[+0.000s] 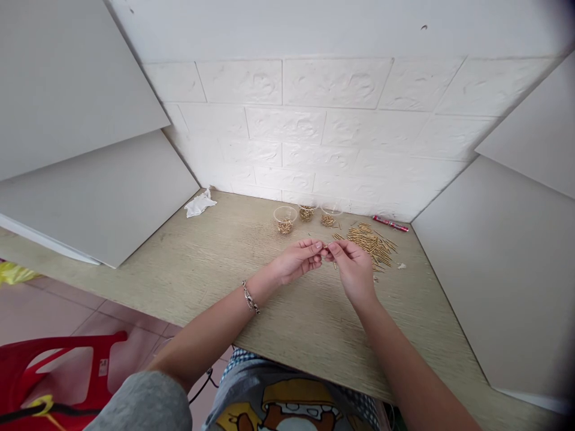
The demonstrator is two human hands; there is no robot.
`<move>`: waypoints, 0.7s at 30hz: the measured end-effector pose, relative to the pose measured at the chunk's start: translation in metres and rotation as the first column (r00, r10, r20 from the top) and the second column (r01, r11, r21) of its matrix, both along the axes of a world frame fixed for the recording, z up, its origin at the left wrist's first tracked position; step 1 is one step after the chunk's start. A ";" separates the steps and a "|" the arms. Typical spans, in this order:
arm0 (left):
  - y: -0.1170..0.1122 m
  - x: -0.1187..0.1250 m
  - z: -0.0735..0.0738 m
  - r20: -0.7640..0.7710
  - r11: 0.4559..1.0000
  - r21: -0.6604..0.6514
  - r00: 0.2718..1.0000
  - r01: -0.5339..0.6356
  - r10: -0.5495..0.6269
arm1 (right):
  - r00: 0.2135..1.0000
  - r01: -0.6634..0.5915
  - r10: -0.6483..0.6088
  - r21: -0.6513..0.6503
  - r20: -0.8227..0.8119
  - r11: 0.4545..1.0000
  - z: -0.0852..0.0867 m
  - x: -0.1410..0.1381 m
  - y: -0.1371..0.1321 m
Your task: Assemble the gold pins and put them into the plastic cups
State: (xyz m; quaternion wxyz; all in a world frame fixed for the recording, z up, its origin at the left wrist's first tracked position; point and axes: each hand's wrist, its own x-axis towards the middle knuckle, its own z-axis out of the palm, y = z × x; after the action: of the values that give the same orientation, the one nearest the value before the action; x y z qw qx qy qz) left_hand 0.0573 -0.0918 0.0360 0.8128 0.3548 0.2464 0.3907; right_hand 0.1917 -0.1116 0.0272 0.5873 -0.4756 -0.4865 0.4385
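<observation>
My left hand (297, 262) and my right hand (356, 269) meet above the table, thumbs and fingertips pinched. Between them is a small, thin gold-coloured metal piece (325, 246), mostly hidden by the fingers. Just beyond and beside my right hand lies a loose pile of slim gold-coloured metal pins (372, 244). Three clear plastic cups stand behind the hands: a left cup (285, 214), a middle cup (308, 207) and a right cup (332, 209). Each holds small gold-coloured pieces too tiny to tell apart.
A red printed tube or packet (390, 223) lies by the tiled wall (300, 126). Crumpled white tissue (200, 204) rests at the back left. Grey panels border the wooden tabletop (215, 257) on both sides. A red plastic chair (101, 365) stands at lower left.
</observation>
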 end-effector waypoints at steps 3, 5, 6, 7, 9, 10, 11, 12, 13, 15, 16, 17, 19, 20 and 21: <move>0.000 0.000 0.000 -0.019 1.000 0.016 1.000 0.001 -0.001 | 1.000 0.001 -0.001 -0.013 -0.021 1.000 0.000 -0.001 -0.001; 0.001 0.000 0.000 -0.029 0.999 0.033 1.000 -0.001 0.002 | 0.999 0.000 -0.001 -0.019 -0.045 1.000 -0.001 -0.001 -0.001; 0.001 0.000 -0.001 -0.035 0.999 0.044 0.999 -0.001 0.003 | 0.998 -0.002 0.001 -0.021 -0.063 1.000 -0.002 -0.002 0.000; 0.002 0.000 -0.001 -0.042 0.998 0.055 0.999 -0.001 0.004 | 0.996 -0.010 0.008 -0.021 -0.087 1.000 -0.003 -0.002 0.000; 0.002 0.001 -0.003 -0.055 0.997 0.074 0.998 0.002 0.002 | 0.985 -0.051 0.047 -0.023 -0.165 0.998 -0.004 -0.003 0.002; 0.002 0.001 -0.004 -0.053 0.997 0.077 0.999 0.006 -0.002 | 0.973 -0.085 0.077 -0.029 -0.218 0.996 -0.003 -0.003 0.002; 0.001 0.002 -0.004 -0.045 0.997 0.076 0.999 0.014 -0.011 | 0.955 -0.127 0.111 -0.038 -0.275 0.991 -0.002 -0.004 0.002; 0.001 0.002 -0.004 -0.032 0.997 0.072 0.999 0.026 -0.024 | 0.933 -0.174 0.149 -0.049 -0.328 0.984 -0.001 -0.005 0.002; 0.000 0.002 -0.004 -0.017 0.997 0.068 0.999 0.044 -0.042 | 0.911 -0.219 0.182 -0.061 -0.371 0.974 0.001 -0.005 0.002; -0.002 0.002 -0.003 0.002 0.994 0.064 0.996 0.094 -0.094 | 0.876 -0.281 0.220 -0.083 -0.429 0.956 0.005 -0.006 0.000; -0.003 0.001 -0.002 0.006 0.991 0.066 0.993 0.120 -0.121 | 0.865 -0.302 0.231 -0.094 -0.445 0.949 0.006 -0.007 0.000; -0.004 0.001 -0.001 0.005 0.987 0.070 0.989 0.144 -0.145 | 0.859 -0.318 0.238 -0.107 -0.453 0.942 0.008 -0.007 -0.001; -0.005 0.000 0.000 -0.002 0.981 0.078 0.984 0.180 -0.180 | 0.855 -0.346 0.255 -0.131 -0.451 0.929 0.009 -0.006 -0.002; -0.005 -0.001 0.000 -0.013 0.978 0.083 0.981 0.193 -0.193 | 0.855 -0.365 0.272 -0.140 -0.441 0.921 0.010 -0.005 -0.003; -0.005 -0.001 0.001 -0.026 0.975 0.090 0.979 0.203 -0.202 | 0.856 -0.386 0.295 -0.145 -0.425 0.911 0.010 -0.004 -0.003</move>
State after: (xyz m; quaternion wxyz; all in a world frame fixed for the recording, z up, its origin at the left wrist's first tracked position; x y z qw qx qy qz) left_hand 0.0559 -0.0971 0.0367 0.8291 0.4186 0.1975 0.3138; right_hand 0.1872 -0.1149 0.0373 0.5278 -0.3466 -0.3824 0.6746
